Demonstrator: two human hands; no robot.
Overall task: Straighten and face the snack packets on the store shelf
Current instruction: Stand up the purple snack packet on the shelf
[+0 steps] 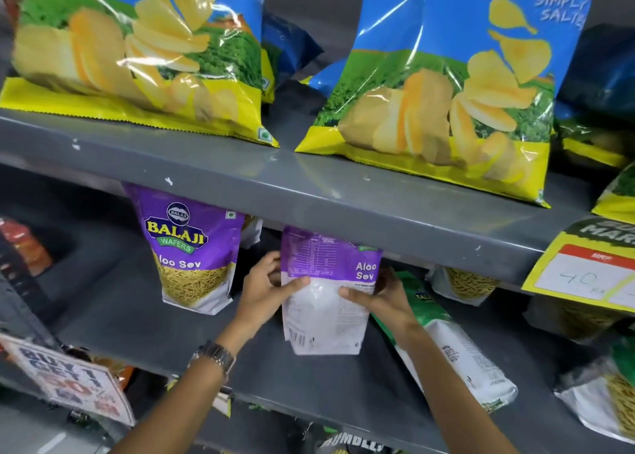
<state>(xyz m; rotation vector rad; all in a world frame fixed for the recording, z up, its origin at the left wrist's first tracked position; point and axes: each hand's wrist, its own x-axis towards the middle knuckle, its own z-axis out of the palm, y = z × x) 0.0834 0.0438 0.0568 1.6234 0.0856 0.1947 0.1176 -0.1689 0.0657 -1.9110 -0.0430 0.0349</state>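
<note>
Aloo Sev packet [326, 288]: middle shelf [171, 336], upright, long axis vertical, back panel outward. Left hand [271, 292] and right hand [381, 299] pinch opposite side edges, equally near; front-facing twin packet [192, 247] stands left.

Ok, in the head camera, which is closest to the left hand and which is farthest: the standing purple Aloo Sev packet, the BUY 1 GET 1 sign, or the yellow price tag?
From the left hand:
1. Standing purple Aloo Sev packet, just to its left on the same shelf.
2. BUY 1 GET 1 sign, lower left, on the shelf edge.
3. Yellow price tag, far right, hanging from the upper shelf's edge.
</note>
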